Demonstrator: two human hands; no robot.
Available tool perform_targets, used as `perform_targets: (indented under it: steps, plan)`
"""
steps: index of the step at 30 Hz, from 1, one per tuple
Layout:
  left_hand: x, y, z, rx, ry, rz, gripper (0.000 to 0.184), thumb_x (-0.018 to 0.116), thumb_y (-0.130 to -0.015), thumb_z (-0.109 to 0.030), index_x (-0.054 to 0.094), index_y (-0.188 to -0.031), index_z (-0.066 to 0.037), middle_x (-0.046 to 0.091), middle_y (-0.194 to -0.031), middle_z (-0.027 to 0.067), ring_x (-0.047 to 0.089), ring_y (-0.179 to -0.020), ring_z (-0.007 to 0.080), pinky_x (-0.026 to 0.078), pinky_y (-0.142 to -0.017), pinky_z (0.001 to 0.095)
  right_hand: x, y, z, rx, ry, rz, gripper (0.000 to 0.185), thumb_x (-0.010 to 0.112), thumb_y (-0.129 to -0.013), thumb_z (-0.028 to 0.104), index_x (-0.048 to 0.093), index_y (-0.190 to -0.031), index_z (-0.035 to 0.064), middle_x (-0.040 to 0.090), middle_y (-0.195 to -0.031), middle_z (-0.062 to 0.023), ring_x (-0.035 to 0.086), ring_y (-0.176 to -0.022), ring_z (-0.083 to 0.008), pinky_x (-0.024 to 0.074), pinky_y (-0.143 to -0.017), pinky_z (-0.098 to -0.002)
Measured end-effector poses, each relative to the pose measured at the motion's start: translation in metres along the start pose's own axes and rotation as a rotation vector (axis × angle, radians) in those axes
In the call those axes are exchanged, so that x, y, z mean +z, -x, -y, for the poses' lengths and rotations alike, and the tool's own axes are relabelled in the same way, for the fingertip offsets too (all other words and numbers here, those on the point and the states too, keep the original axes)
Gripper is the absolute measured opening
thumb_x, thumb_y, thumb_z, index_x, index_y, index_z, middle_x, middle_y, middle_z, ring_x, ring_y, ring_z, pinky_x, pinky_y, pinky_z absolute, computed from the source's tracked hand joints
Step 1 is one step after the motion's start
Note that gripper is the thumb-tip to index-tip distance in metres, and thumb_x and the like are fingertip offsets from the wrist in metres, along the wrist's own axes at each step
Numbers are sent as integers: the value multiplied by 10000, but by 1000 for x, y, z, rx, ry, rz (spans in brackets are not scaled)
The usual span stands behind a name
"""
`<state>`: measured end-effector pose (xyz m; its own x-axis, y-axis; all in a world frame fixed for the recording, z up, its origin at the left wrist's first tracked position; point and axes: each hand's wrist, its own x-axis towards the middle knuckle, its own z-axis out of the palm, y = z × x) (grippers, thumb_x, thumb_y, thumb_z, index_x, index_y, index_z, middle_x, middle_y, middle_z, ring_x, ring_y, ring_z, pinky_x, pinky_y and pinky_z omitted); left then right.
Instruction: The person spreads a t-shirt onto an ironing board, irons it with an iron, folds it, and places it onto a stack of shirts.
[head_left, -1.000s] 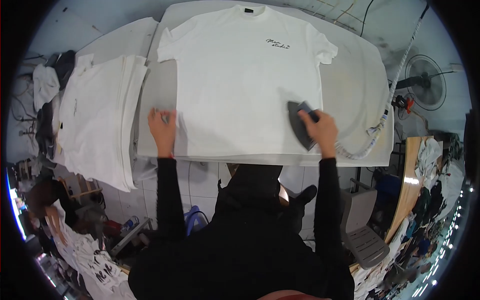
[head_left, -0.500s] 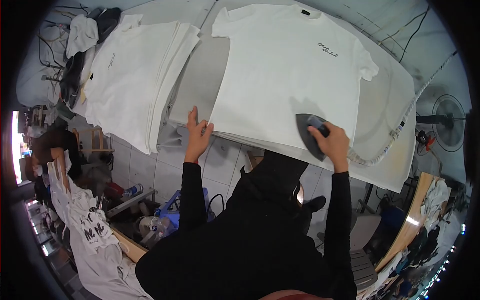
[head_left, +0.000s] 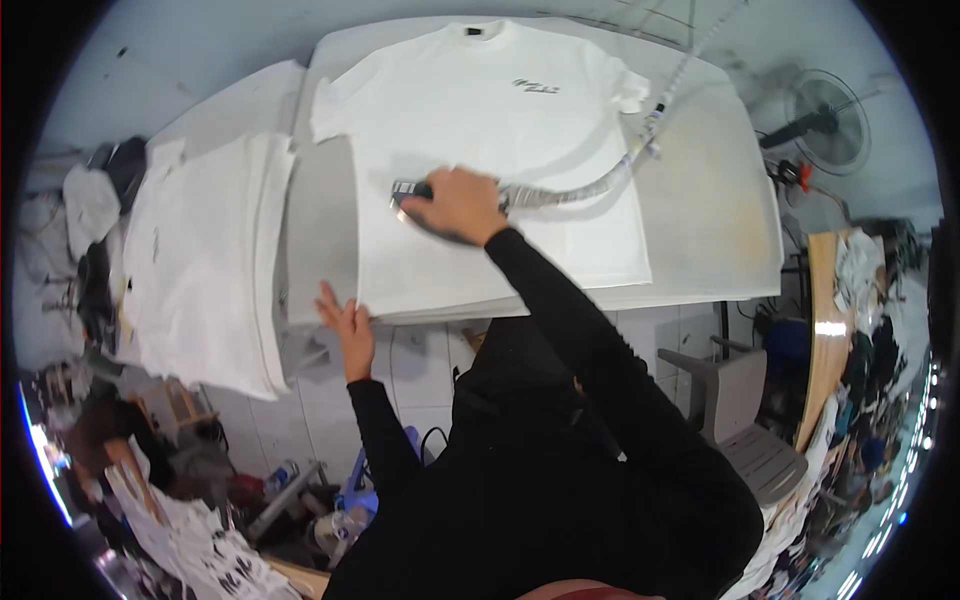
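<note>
White short-sleeved T-shirt (head_left: 460, 130) is lying front up on the pale cloth-covered counter (head_left: 700, 200), neckline at the far side, hem toward the near edge. Small black script print (head_left: 537, 87) is sitting on the far right part of the front. Right hand (head_left: 455, 205) is gripping the dark iron (head_left: 405, 187) from above, fingers wrapping its handle, over the left half of the shirt around mid-length. Whether the sole is pressing fully flat is not showing clearly. Left hand (head_left: 347, 320) is holding nothing obvious, fingers spreading apart by the near left corner of the hem; cannot tell if a fingertip is touching cloth. Wrapped hose (head_left: 560, 195) is running from the iron across the shirt toward the far right.

For good handling, the sole should be staying level and gliding smoothly, without the tip digging in or pushing up a fold. Light tension at the hem corner would be helping the cloth lie flat, with left fingers keeping well clear of the hot sole. Hose is crossing the front, so keeping it slack but lifted would be avoiding drag marks. Print is likely needing gentler treatment than plain fabric. Right forearm is reaching over the near part of the shirt, so keeping the sleeve raised would be preventing rumpling.
</note>
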<state>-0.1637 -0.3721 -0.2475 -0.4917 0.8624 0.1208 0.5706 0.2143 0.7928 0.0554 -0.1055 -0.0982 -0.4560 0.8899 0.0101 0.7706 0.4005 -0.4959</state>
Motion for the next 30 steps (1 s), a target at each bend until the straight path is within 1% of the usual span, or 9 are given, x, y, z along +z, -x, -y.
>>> perform_targets:
  steps: [3,7,10,12,14,16,23,28,30]
  plan:
    - [-4,-1,-13,-55,17,23,145,566,-1077,-125,653,-1147,-31,116,-1862,143,-84,-1682,491,-14,-1328,603,-7,59,-11,-40,-56,17,540,763,-893,665,820,-945,131,793,-883,-154,775,-851,-380,601,-721,-501]
    - [-6,-3,-35,-144,78,43,323,535,-1108,-166,634,-1404,-83,110,-1870,36,-149,-1695,397,-7,-1355,555,-39,111,-57,151,34,28,586,784,-859,714,816,-907,131,758,-775,-131,759,-758,-371,589,-678,-499]
    - [-5,-4,-36,-134,82,45,248,523,-1096,-152,660,-1288,-73,110,-1871,45,-165,-1690,414,-12,-1351,568,-70,110,-106,383,93,-108,603,765,-873,714,814,-931,116,773,-797,-134,765,-809,-394,591,-728,-515]
    - [-6,-4,-27,-140,32,66,189,513,-1082,-137,651,-1186,-61,109,-1872,49,-171,-1687,428,-16,-1347,578,-98,91,-134,560,90,-125,628,739,-899,726,835,-988,112,799,-897,-147,775,-890,-379,604,-789,-501]
    - [-5,-5,-28,-151,35,56,111,514,-1064,-117,605,-1066,-54,117,-1872,60,-172,-1684,446,-20,-1339,589,-102,68,-184,537,204,-231,667,731,-899,725,827,-981,70,804,-1012,-172,772,-972,-390,602,-815,-509]
    - [-2,-7,-41,-171,93,16,120,526,-1042,-91,524,-928,-53,132,-1870,79,-166,-1681,470,-21,-1328,602,-121,37,-199,613,176,-236,657,723,-908,717,823,-961,69,803,-1004,-166,771,-979,-396,603,-827,-508]
    - [-5,-8,-39,-172,64,16,115,533,-1010,-79,530,-901,-44,142,-1870,71,-150,-1686,469,-25,-1327,601,-126,-70,-243,690,156,-352,696,726,-892,740,819,-1085,78,815,-1096,-182,778,-1067,-405,608,-905,-516]
    - [-1,-11,-53,-211,94,-15,92,532,-1001,-76,545,-917,-41,156,-1869,67,-130,-1690,466,-26,-1329,590,-130,-76,-268,745,208,-397,712,727,-889,744,798,-1155,88,813,-1138,-180,774,-1087,-421,606,-934,-523]
    - [-1,-10,-44,-204,81,-19,89,533,-1004,-78,558,-927,-41,159,-1868,62,-126,-1691,462,-29,-1331,586,-129,-47,-267,743,214,-414,659,735,-882,737,815,-1048,104,815,-1073,-176,771,-1035,-437,605,-871,-531]
